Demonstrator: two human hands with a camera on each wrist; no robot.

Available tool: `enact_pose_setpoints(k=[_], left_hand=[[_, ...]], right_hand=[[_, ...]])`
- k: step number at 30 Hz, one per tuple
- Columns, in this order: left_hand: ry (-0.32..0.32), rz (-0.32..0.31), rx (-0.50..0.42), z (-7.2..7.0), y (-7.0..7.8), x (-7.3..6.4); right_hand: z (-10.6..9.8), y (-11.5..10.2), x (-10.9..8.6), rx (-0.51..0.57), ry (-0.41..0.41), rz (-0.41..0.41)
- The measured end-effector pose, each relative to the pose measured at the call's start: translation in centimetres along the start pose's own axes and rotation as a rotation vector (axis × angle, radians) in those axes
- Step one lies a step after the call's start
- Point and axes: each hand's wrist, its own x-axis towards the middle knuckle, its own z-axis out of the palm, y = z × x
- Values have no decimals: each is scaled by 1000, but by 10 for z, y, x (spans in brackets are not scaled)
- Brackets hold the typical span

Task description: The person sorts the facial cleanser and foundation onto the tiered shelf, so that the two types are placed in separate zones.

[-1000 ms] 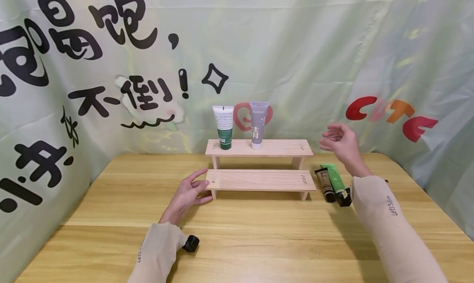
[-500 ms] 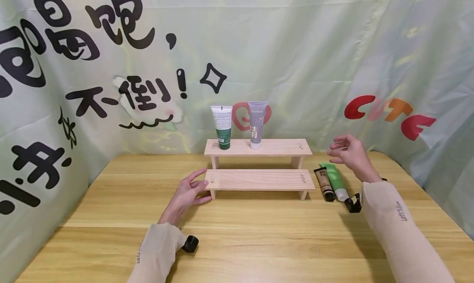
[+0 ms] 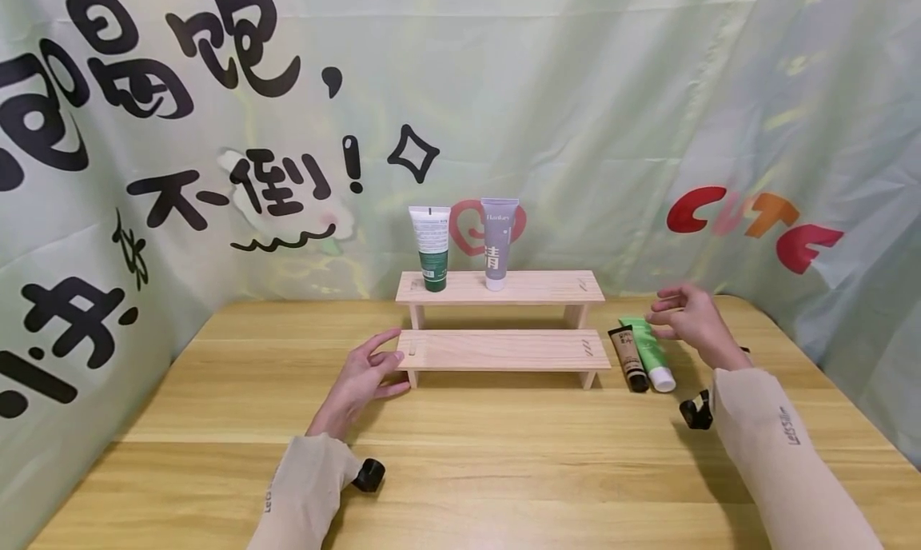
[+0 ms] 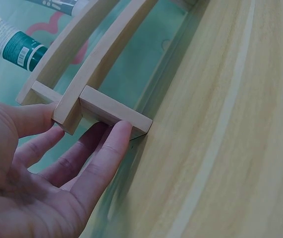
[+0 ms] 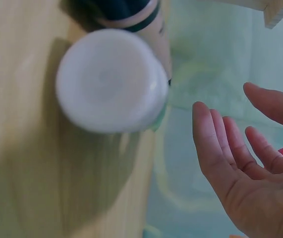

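Observation:
In the head view my left hand [image 3: 363, 382] is at the left end of the lower wooden shelf [image 3: 504, 348]. The left wrist view shows its thumb [image 4: 34, 118] against the board's end and another fingertip at the shelf leg [image 4: 116, 111]. My right hand [image 3: 694, 326], fingers loosely bent and holding nothing, hovers by a green tube [image 3: 651, 354] with a white cap [image 5: 109, 82]. Beside that lies a tan tube [image 3: 627, 356] with a black cap. On the upper shelf [image 3: 554, 286] stand a white-and-green tube [image 3: 432, 250] and a greyish-lavender tube [image 3: 499, 246], both cap down.
Both shelves stand on a wooden table [image 3: 460, 462], the upper one behind the lower. A printed cloth [image 3: 576, 94] hangs behind and along the sides. Black wrist devices [image 3: 370, 476] show at both sleeves.
My right hand has come down and to the right, nearer the lying tubes, and the green tube's white cap now shows. The left hand stays at the shelf end.

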Motion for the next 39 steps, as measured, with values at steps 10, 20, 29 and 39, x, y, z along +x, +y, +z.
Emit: enact_pose_setpoints(k=[10,20,29,39], left_hand=[[-4,-1,-4,0,0,0],[-8,12,-10,0,-1,0],[-8,7,-7,0,-1,0],[-4,8,-15,0,-1,1]], right_hand=[[-3,12,-4,-21,-18,9],[-6,22,-3,-47,-62,58],[-8,26,-5,-89,-156,156],[-7,22,-1,-103,-290,281]])
